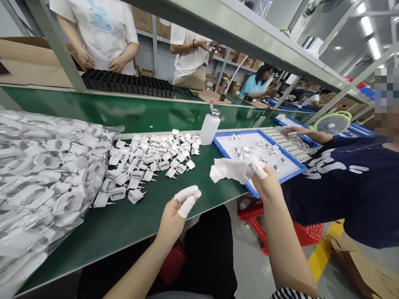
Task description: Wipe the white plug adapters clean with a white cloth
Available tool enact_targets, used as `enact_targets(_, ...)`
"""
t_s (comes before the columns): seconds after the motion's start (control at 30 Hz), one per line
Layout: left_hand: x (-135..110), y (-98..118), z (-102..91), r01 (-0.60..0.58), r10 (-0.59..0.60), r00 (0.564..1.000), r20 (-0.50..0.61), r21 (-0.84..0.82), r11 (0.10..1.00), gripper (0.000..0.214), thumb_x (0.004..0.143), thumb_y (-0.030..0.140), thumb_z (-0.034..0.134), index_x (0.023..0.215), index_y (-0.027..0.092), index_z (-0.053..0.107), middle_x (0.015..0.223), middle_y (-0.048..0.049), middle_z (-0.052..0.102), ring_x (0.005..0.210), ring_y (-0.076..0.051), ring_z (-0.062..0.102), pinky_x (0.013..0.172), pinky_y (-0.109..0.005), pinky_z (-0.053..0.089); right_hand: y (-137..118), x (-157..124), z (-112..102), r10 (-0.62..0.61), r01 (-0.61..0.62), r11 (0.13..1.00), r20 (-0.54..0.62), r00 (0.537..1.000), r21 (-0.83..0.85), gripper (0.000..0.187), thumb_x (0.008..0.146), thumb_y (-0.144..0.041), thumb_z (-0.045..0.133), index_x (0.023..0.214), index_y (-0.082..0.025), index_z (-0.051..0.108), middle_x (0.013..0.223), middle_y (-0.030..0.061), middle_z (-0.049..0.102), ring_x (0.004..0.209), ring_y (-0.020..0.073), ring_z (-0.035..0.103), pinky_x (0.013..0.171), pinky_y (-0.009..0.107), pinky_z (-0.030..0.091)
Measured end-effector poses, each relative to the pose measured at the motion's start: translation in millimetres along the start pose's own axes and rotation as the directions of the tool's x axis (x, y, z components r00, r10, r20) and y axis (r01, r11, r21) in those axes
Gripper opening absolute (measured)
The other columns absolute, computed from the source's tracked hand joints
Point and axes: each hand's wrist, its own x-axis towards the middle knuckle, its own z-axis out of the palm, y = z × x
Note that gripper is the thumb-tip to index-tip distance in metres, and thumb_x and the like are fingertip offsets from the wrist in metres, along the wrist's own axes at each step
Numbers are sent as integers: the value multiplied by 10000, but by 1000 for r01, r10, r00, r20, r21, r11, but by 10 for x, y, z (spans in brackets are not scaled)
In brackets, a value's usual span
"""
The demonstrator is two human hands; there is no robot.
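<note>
My right hand (pixel 264 179), its fingertips in white covers, grips a white cloth (pixel 229 168) that hangs out to the left over the edge of a blue-rimmed tray (pixel 299 171). Above the bench's front edge, my left hand (pixel 177 209) is closed, with thumb and fingers in white covers pressed together. Whatever lies between those fingertips, if anything, is hidden. Beyond it, many loose white plug housings with pins (pixel 149 155) are spread over the green bench (pixel 183 182). A white pump bottle (pixel 209 128) stands upright between the housings and the tray.
A large clear bag of white plastic housings (pixel 52 166) fills the bench's left side. A co-worker in a dark shirt (pixel 352 178) sits close on my right, one hand over white gridded trays (pixel 285 143). Across the bench are a black divided tray (pixel 127 83) and several people.
</note>
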Motion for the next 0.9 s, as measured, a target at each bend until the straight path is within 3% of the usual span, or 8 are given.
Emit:
enact_targets(0.07, 74, 123, 63, -54, 33, 988, 153, 132, 990, 343, 727, 417, 570, 930, 153, 652, 992, -83, 658, 974, -239, 574, 886, -345, 422, -72, -251, 151, 78, -99, 989, 187, 979, 108, 397, 517, -571, 657, 568, -181, 605, 690, 80, 654, 808, 258, 600, 768, 431, 454)
enact_targets(0.17, 196, 257, 139, -55, -19, 918, 396, 176, 983, 504, 713, 469, 563, 1106, 154, 564, 1139, -98, 583, 1062, -270, 514, 900, -367, 402, -174, -511, 314, 164, -316, 907, 457, 874, 278, 303, 518, -461, 726, 502, -192, 589, 688, 49, 663, 843, 250, 592, 821, 427, 433)
enact_targets(0.27, 281, 315, 140, -70, -10, 940, 342, 220, 973, 725, 614, 590, 594, 1172, 134, 506, 1215, -134, 511, 1128, -308, 436, 943, -400, 340, -255, -623, 369, 167, -394, 865, 564, 809, 309, 276, 522, -433, 737, 470, -203, 593, 682, 34, 665, 878, 257, 582, 846, 430, 417)
enact_targets(0.37, 289, 304, 101, 112, -155, 957, 247, 180, 977, 807, 466, 725, 576, 996, 117, 603, 1116, -149, 559, 1076, -324, 458, 912, -412, 343, -306, -649, 354, 150, -399, 870, 614, 775, 290, 242, 547, -432, 725, 515, -210, 633, 810, 51, 680, 951, 268, 561, 859, 424, 407)
enact_targets(0.5, 211, 233, 62, 458, -383, 772, 508, -27, 888, 625, 378, 680, 663, 627, 110, 603, 658, -66, 611, 711, -214, 570, 694, -336, 436, -272, -648, 325, 132, -358, 884, 574, 808, 301, 223, 569, -412, 716, 507, -216, 630, 855, 44, 682, 988, 260, 548, 879, 406, 396)
enact_targets(0.63, 143, 245, 34, 513, -423, 758, 496, -53, 857, 466, 462, 530, 738, 585, 119, 555, 556, 3, 547, 543, -111, 509, 577, -252, 403, -107, -692, 309, 158, -315, 905, 460, 873, 286, 223, 573, -436, 710, 584, -219, 663, 708, 21, 679, 785, 221, 609, 801, 378, 444)
enact_targets(0.77, 154, 280, 37, 374, -333, 812, 479, 10, 927, 402, 539, 446, 735, 749, 131, 599, 663, 5, 587, 634, -112, 523, 613, -225, 389, -20, -795, 283, 138, -238, 943, 373, 917, 235, 183, 604, -399, 698, 638, -221, 676, 691, 4, 679, 709, 197, 618, 741, 345, 472)
enact_targets(0.9, 159, 253, 97, 349, -346, 682, 644, 129, 928, 428, 570, 449, 706, 833, 118, 639, 742, -44, 639, 706, -163, 550, 643, -249, 402, -115, -886, 236, 96, -134, 988, 388, 917, 71, 173, 637, -331, 676, 766, -217, 693, 800, 25, 694, 803, 220, 624, 774, 349, 467)
